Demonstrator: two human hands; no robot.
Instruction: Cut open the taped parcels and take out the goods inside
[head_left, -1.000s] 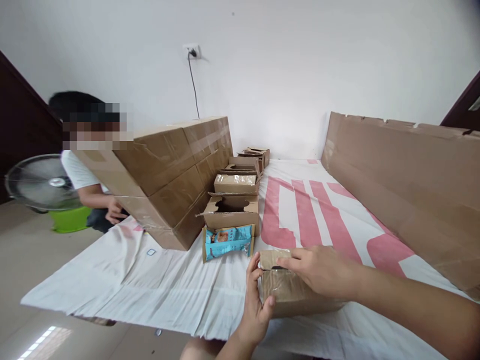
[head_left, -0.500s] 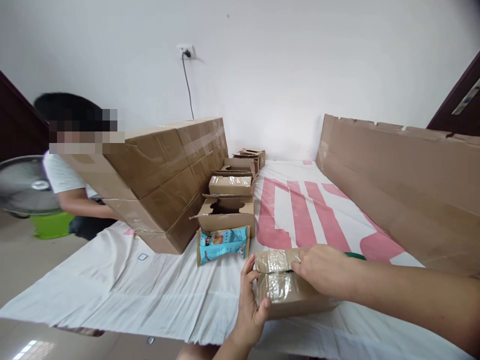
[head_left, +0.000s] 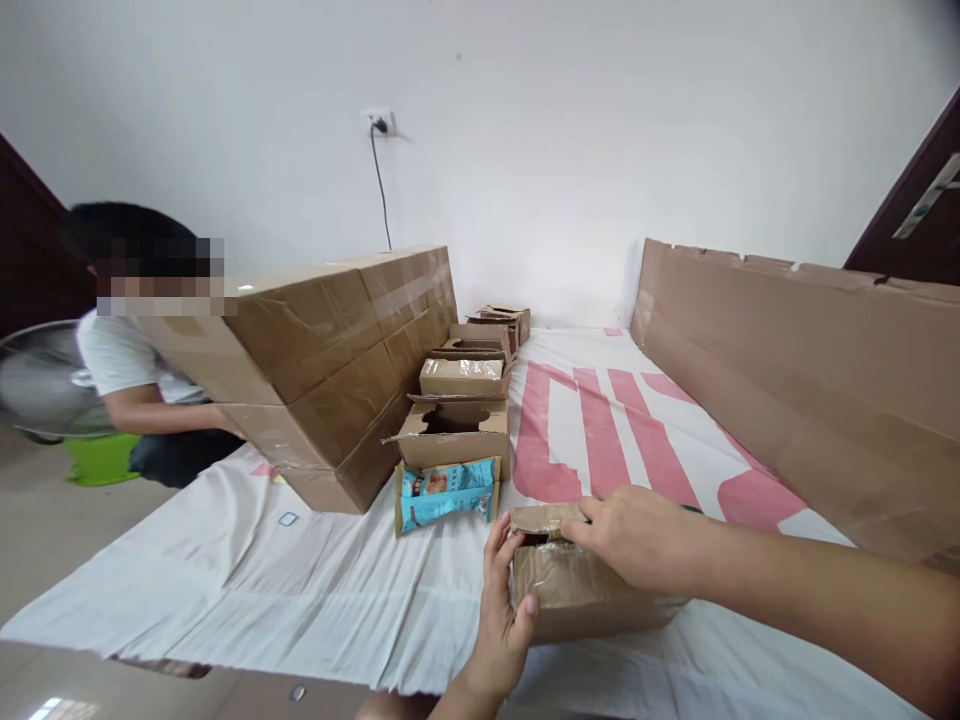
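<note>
Mostly, box interior hidden; left hand clasps end; right hand on flap, pinch unclear, fingertips obscured.

We see a bare left hand and a bare right hand. Both forearms are bare also, and at the bottom edge some bare leg shows.

There are two bare hands, one left hand and one right hand, on one near box. Left of it lies one blue packet. The left stack shows three tiers; overlap hides the count of boxes in the row. There are one co-worker, one fan, one right-hand cardboard panel and one far socket.
</note>
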